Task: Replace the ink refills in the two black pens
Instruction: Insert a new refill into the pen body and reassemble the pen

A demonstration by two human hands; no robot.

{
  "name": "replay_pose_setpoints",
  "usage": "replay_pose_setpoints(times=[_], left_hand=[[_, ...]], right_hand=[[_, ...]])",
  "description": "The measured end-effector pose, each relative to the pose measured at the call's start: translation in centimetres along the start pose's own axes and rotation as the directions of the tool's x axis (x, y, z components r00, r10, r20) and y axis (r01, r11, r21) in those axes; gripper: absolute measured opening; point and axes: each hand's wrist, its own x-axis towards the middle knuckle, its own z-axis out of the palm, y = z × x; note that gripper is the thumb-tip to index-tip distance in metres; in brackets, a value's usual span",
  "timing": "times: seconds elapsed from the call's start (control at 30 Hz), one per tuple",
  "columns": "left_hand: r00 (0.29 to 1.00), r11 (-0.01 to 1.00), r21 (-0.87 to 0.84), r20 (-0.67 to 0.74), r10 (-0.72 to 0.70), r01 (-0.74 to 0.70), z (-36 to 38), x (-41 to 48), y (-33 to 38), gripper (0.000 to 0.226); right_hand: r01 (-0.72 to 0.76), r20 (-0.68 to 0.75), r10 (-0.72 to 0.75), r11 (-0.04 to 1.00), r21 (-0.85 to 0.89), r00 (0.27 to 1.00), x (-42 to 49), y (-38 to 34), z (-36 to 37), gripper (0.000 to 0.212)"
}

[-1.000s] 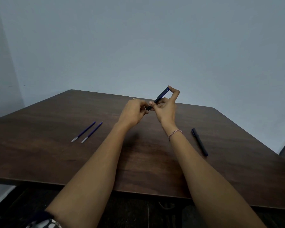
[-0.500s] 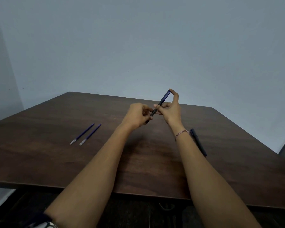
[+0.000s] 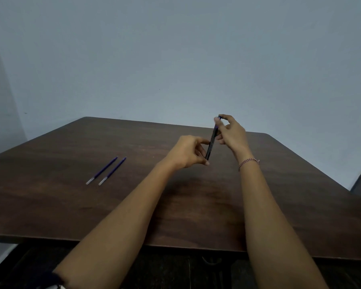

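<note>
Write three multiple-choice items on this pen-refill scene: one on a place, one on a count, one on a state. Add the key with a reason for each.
1. Where do the loose refills lie on the table?
A) to the left of the left hand
B) at the table's far right corner
C) directly under the held pen

2. How many loose refills lie on the table?
A) one
B) two
C) four

3. What state is the black pen in?
A) lying flat on the table
B) held steeply tilted in the air by both hands
C) standing in a cup

Key:
1 A: the refills lie side by side, well left of the left hand.
2 B: two thin blue sticks show.
3 B: left-hand fingers grip its lower end, and the right hand pinches its top.
</note>
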Motion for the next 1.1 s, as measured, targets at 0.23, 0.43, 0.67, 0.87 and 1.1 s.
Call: replay_pose_setpoints(times=[0.23, 0.43, 0.67, 0.87, 1.1], left_hand=[[0.993, 0.953, 0.285, -0.036, 0.114, -0.100, 3.2, -0.5, 2.5, 0.086], [0.982, 0.921, 0.366, -0.075, 0.175, -0.136, 5.5, -0.9, 3.4, 0.097], [0.976, 0.913, 0.375, -0.076, 0.203, -0.160, 6.4, -1.3, 4.0, 0.102], [0.981, 0.919, 0.367, -0.070, 0.183, -0.145, 6.6, -1.3, 4.0, 0.104], [0.983, 0.917, 0.376, -0.064, 0.173, -0.137, 7.0, -1.3, 3.9, 0.109]], right_hand=[[-0.054, -0.094, 0.017, 0.913, -0.405, 0.995, 0.4, 1.3, -2.4, 0.066], [-0.155, -0.050, 0.159, 0.760, -0.631, 0.986, -0.1, 2.1, -3.3, 0.078], [-0.260, -0.018, 0.371, 0.613, -0.746, 0.928, -0.1, 3.3, -4.6, 0.082], [-0.289, 0.000, 0.462, 0.557, -0.778, 0.887, -0.1, 3.4, -4.9, 0.078], [-0.315, -0.041, 0.477, 0.513, -0.799, 0.878, -0.1, 3.0, -4.9, 0.074]])
